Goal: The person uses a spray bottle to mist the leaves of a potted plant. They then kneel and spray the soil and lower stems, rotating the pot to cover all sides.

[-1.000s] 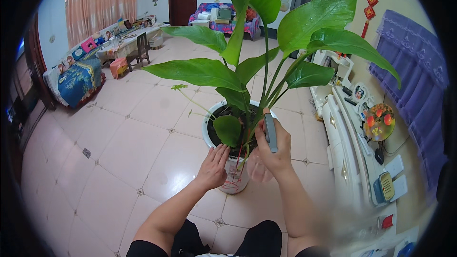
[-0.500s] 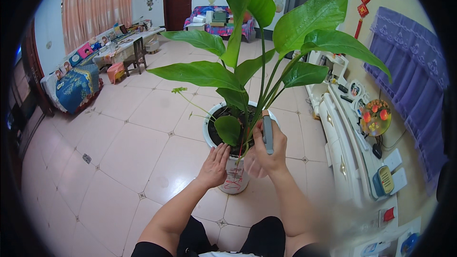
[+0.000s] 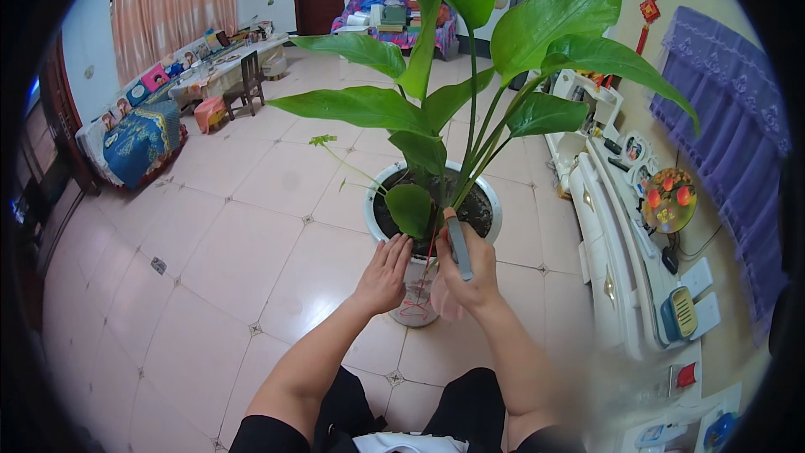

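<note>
A large potted plant [image 3: 356, 108] with broad green leaves stands before me in a white pot [image 3: 496, 220] of dark soil [image 3: 478, 210]. My left hand [image 3: 384, 273] lies over the near rim, fingers stretched out beside a small round leaf [image 3: 409, 210]; the fingertips reach the soil's edge. In my right hand [image 3: 471, 273] is a spray bottle with a grey trigger head [image 3: 459, 245], an orange tip and a translucent pink body [image 3: 447, 298]. Its tip points toward the stem bases. A red string [image 3: 416, 309] hangs down the pot's front.
Along the right runs a white cabinet [image 3: 616, 260] carrying a round flower ornament [image 3: 669, 200] and a blue-yellow box [image 3: 679, 313]. A cloth-covered sofa [image 3: 138, 147], a dark chair [image 3: 246, 86] and a long table stand far left. Pale tiles [image 3: 293, 285] surround the pot.
The spray bottle and my right hand have come lower and nearer the pot's near rim. My left fingers reach slightly farther over the rim. The whole view has shifted a little.
</note>
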Demonstrator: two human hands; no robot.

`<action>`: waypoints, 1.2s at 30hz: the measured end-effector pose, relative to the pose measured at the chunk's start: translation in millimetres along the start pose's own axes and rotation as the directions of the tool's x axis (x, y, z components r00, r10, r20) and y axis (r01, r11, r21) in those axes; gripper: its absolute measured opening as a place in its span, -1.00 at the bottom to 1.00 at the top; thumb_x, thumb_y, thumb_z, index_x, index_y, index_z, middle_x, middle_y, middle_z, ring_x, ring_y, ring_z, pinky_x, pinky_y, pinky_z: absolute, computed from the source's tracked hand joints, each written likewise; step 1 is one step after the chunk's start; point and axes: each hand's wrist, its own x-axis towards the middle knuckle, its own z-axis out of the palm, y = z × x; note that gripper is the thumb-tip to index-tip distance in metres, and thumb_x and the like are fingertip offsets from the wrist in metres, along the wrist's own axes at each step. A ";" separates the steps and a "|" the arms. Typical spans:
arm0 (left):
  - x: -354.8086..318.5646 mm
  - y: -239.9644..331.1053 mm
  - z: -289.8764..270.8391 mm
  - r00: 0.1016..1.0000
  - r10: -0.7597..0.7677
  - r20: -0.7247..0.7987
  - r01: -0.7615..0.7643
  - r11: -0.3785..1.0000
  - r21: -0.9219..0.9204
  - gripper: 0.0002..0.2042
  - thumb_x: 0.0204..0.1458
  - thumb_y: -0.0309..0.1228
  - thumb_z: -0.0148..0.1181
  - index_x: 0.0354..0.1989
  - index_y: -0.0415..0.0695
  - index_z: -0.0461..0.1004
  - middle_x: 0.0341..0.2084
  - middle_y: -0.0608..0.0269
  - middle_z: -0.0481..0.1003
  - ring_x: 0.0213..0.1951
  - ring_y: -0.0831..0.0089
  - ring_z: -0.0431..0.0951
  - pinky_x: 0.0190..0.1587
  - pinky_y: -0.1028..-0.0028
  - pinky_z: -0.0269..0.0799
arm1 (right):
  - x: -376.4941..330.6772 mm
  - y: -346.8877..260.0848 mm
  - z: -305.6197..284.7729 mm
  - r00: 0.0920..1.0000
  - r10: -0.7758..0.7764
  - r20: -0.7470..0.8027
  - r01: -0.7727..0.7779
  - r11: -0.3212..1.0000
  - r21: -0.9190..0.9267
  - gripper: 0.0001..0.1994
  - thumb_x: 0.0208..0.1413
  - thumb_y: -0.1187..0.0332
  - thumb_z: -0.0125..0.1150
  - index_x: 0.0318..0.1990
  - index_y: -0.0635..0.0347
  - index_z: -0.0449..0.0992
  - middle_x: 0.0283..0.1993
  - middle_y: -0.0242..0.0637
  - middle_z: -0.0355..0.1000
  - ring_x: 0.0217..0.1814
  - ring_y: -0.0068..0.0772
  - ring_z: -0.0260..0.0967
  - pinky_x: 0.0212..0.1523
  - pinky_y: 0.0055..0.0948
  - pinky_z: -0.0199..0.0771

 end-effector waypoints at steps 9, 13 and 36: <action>-0.1 -0.7 -0.6 1.000 -0.008 0.024 0.007 1.000 0.007 -0.24 -0.24 -0.54 0.06 0.27 -0.41 0.02 0.27 -0.12 0.08 0.34 0.02 0.01 0.36 0.10 -0.09 | -18.6 8.8 -0.3 1.000 0.009 -0.015 -0.010 0.999 -0.037 -0.88 0.06 0.48 0.12 -0.26 0.30 0.44 -0.42 -0.10 0.47 -0.42 -0.20 0.45 -0.37 -0.33 0.42; 0.5 0.4 -1.4 0.999 -0.004 0.042 0.004 1.000 -0.016 -0.23 -0.23 -0.53 0.07 0.28 -0.41 0.00 0.28 -0.12 0.07 0.35 0.02 0.00 0.36 0.09 -0.09 | -24.9 -1.3 -6.5 0.997 0.048 -0.065 -0.049 0.999 -0.018 -0.81 0.02 0.46 0.12 -0.20 0.33 0.46 -0.39 -0.03 0.47 -0.39 0.05 0.46 -0.33 -0.21 0.44; -2.1 -4.2 5.7 0.998 0.006 0.065 -0.011 0.997 0.073 -0.13 -0.24 -0.45 0.21 0.30 -0.41 -0.10 0.28 -0.15 0.01 0.34 -0.02 -0.03 0.36 0.03 -0.12 | 2.0 62.4 -56.0 0.991 0.074 -0.111 -0.053 0.983 0.174 -0.87 0.06 0.42 0.14 -0.28 0.29 0.46 -0.44 -0.09 0.46 -0.43 -0.23 0.46 -0.32 -0.34 0.43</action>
